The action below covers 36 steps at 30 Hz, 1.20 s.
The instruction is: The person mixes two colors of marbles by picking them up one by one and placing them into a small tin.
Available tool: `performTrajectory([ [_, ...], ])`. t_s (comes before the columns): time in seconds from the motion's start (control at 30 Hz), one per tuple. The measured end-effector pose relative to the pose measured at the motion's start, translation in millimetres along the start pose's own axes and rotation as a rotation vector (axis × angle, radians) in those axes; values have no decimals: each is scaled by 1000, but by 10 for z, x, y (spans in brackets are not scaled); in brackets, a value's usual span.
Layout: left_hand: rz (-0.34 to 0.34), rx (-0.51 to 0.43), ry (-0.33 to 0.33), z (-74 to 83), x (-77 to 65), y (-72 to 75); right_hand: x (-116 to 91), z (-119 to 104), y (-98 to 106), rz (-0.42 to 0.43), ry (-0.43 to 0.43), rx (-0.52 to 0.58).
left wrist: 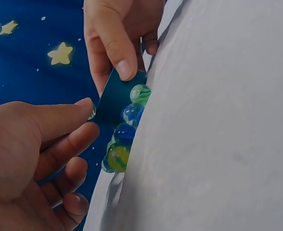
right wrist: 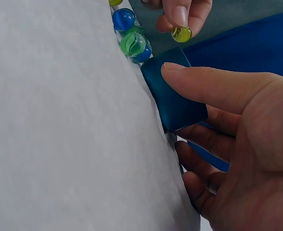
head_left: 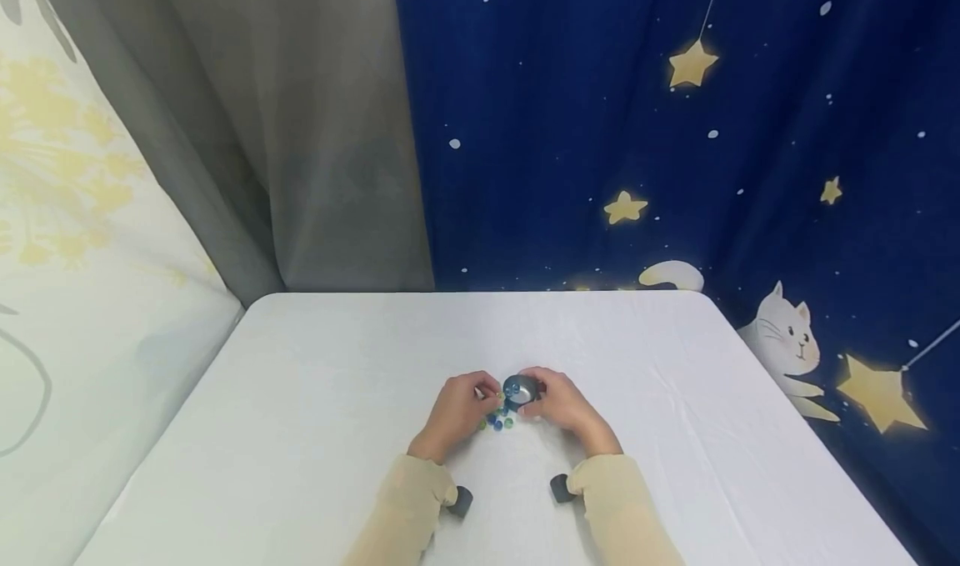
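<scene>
My left hand point(head_left: 456, 406) pinches a yellow-green glass marble point(right wrist: 181, 34) between thumb and forefinger, close beside the mouth of a small metallic blue cup point(right wrist: 175, 94). The right hand point(head_left: 561, 398) grips this cup with thumb on one side and fingers on the other. In the head view the cup tilts toward the left hand, showing its silvery inside and bluish marbles point(head_left: 512, 388) at its mouth. Several blue, green and yellow marbles lie clustered on the table below the left hand, among them a green one point(right wrist: 133, 44) and a dark blue one point(left wrist: 124, 133).
A white cloth covers the table point(head_left: 315, 383). Behind it hang a grey curtain point(head_left: 337, 132) and a dark blue curtain point(head_left: 540, 132) with stars and a cat. Dark blocks, one at each cuff, including the left block point(head_left: 461, 502), sit by the wrists.
</scene>
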<state>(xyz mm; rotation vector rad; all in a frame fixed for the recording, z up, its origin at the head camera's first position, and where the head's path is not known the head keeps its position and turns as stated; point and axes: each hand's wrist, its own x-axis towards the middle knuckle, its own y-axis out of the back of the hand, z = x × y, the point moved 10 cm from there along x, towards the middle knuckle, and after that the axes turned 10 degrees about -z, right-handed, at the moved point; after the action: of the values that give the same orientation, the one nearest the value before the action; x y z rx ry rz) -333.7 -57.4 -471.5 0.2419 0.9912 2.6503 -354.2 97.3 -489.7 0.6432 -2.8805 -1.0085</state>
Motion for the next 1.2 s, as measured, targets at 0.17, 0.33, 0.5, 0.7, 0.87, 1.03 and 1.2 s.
performTrajectory([
  [0.17,22,31,-26,57,8,-10,7,-10,4,0,-4,-13],
  [0.33,44,47,-30,93,8,-23,13,-9,2,0,0,-22],
  [0.5,62,75,-50,112,24,-47,9,-5,2,4,-9,-35],
  [0.7,85,95,-58,123,22,-45,-3,-40,9,5,-2,-31],
  [0.87,99,101,-65,129,17,-42,-9,-40,9,5,-8,-24],
  [1.03,88,111,-67,126,15,-65,-9,-38,6,5,-5,-31],
  [1.2,83,124,-62,136,9,-57,-11,-33,7,5,-6,-30],
])
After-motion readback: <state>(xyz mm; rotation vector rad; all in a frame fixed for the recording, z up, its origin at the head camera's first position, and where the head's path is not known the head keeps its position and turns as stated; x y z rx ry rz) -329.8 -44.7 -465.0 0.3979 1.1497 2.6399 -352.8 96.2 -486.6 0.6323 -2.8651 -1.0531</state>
